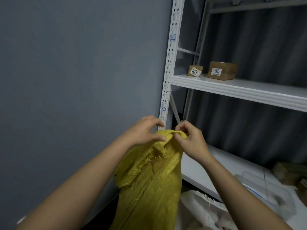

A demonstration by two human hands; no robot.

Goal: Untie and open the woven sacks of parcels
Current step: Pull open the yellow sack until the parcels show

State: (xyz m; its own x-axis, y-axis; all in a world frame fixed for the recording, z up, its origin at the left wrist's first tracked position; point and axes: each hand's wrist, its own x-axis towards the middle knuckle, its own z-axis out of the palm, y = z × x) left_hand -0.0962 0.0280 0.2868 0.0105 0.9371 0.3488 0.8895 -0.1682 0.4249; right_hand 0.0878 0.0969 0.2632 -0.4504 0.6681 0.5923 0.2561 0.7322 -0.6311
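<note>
A yellow woven sack (149,185) stands upright in front of me, its bunched neck raised to the level of my hands. My left hand (142,130) holds the left side of the twisted top between thumb and curled fingers. My right hand (189,138) pinches the fabric on the right side of the same knot. Frayed yellow threads hang from a loose flap just below the neck. Whatever ties the sack is hidden under my fingers.
A white metal shelving unit (232,90) stands at the right, with two labelled cardboard parcels (221,70) on its middle shelf. A clear plastic box (265,195) lies on the lower shelf. A white sack (202,211) lies beside the yellow one. A grey wall fills the left.
</note>
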